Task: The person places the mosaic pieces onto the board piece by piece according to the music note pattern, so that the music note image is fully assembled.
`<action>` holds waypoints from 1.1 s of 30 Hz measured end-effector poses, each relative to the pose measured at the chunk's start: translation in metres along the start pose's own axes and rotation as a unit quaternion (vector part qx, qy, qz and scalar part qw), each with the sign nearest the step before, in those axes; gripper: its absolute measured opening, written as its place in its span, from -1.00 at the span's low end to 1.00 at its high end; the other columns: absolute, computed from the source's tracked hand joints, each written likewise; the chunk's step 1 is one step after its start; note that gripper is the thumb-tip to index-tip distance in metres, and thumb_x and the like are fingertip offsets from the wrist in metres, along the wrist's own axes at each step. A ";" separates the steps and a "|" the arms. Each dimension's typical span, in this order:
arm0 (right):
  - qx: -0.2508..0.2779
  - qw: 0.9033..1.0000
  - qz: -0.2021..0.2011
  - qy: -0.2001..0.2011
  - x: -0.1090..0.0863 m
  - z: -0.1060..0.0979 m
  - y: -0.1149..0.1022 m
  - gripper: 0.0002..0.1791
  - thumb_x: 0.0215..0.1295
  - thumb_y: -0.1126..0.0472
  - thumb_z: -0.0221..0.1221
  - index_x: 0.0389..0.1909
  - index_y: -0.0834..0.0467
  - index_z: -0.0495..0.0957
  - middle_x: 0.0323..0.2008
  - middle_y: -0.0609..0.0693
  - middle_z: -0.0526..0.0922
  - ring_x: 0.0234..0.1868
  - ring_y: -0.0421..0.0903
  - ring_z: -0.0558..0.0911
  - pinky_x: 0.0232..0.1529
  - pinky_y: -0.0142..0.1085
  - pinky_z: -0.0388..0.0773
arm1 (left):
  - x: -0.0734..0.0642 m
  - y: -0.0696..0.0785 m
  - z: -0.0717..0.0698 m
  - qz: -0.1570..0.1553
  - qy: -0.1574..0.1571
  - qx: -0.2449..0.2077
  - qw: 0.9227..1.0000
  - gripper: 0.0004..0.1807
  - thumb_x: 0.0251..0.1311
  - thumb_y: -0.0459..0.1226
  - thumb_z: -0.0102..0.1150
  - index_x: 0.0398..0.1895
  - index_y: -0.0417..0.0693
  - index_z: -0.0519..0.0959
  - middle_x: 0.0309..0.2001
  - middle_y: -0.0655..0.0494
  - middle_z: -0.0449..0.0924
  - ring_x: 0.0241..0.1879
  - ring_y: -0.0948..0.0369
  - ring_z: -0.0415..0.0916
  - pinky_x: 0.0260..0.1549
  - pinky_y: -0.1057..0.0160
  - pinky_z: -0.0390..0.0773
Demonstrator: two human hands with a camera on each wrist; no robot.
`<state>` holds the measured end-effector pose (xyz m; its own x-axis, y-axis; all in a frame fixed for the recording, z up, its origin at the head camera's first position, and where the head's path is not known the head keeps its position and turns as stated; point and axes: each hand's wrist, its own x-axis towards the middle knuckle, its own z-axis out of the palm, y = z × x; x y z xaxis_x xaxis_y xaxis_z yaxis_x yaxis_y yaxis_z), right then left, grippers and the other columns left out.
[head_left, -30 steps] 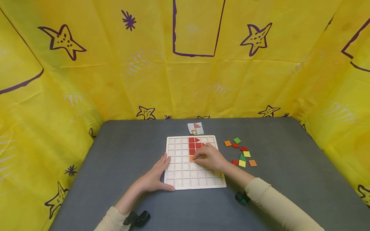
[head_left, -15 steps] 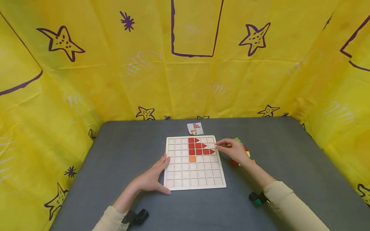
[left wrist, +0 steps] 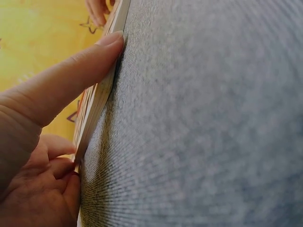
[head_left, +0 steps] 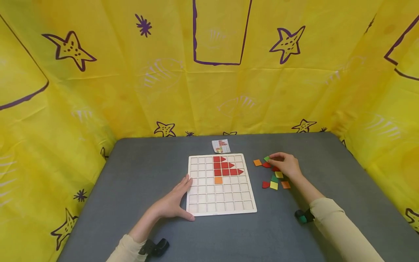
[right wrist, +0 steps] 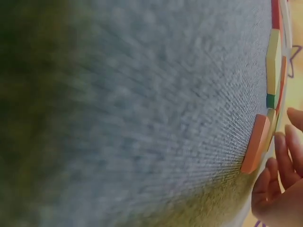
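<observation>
A square wooden grid board lies on the table. Red tiles fill its upper middle in three rows ending in points, with one orange square tile below. My left hand rests at the board's left side, fingers along the edge and thumb at the near corner; in the left wrist view the thumb touches the board's edge. Right of the board, my right hand pinches a green tile between thumb and fingertips. The right wrist view shows this hand beyond an orange tile, its fingertips partly out of frame.
Loose tiles lie right of the board: orange, red, yellow, dark green and another orange one. A small pattern card lies behind the board. Yellow printed cloth walls the table.
My right hand has left the orange tile, now lying in its cell, and moved right across to the green tile among the loose pieces. The left hand has stayed at the board.
</observation>
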<state>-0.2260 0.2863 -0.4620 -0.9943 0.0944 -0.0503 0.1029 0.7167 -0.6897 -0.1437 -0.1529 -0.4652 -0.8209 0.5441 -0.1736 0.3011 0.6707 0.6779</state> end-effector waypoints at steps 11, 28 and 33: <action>-0.043 0.999 -0.024 0.012 0.010 0.005 -0.002 -0.59 0.16 -0.02 0.30 -0.07 0.18 0.63 -0.14 0.18 0.70 -0.13 0.11 0.61 -0.20 -0.18 0.51 | -0.001 0.000 0.000 0.004 0.001 -0.002 1.000 0.39 -0.35 0.07 0.56 0.49 -0.23 -0.12 0.52 -0.17 -0.32 0.50 -0.09 -0.32 0.35 -0.18 -0.04; -0.062 0.995 -0.068 0.036 0.006 0.001 0.000 -0.63 0.11 0.08 0.35 -0.12 0.21 0.64 -0.18 0.20 0.71 -0.16 0.13 0.63 -0.16 -0.09 0.50 | -0.002 0.000 0.000 -0.001 0.003 -0.004 1.000 0.39 -0.36 0.05 0.57 0.49 -0.21 -0.12 0.52 -0.14 -0.33 0.50 -0.06 -0.33 0.35 -0.16 -0.05; -0.015 0.999 -0.041 0.033 -0.002 0.007 -0.009 -0.58 0.10 -0.02 0.35 -0.09 0.14 0.63 -0.16 0.16 0.71 -0.22 0.06 0.63 -0.31 -0.26 0.48 | -0.001 0.001 0.000 -0.005 0.000 -0.002 1.000 0.39 -0.36 0.05 0.57 0.49 -0.19 -0.12 0.53 -0.12 -0.34 0.50 -0.04 -0.33 0.36 -0.15 -0.05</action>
<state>-0.2252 0.2750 -0.4602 -0.9955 0.0786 0.0533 0.0230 0.7443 -0.6674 -0.1426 -0.1527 -0.4647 -0.8240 0.5372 -0.1801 0.2914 0.6744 0.6784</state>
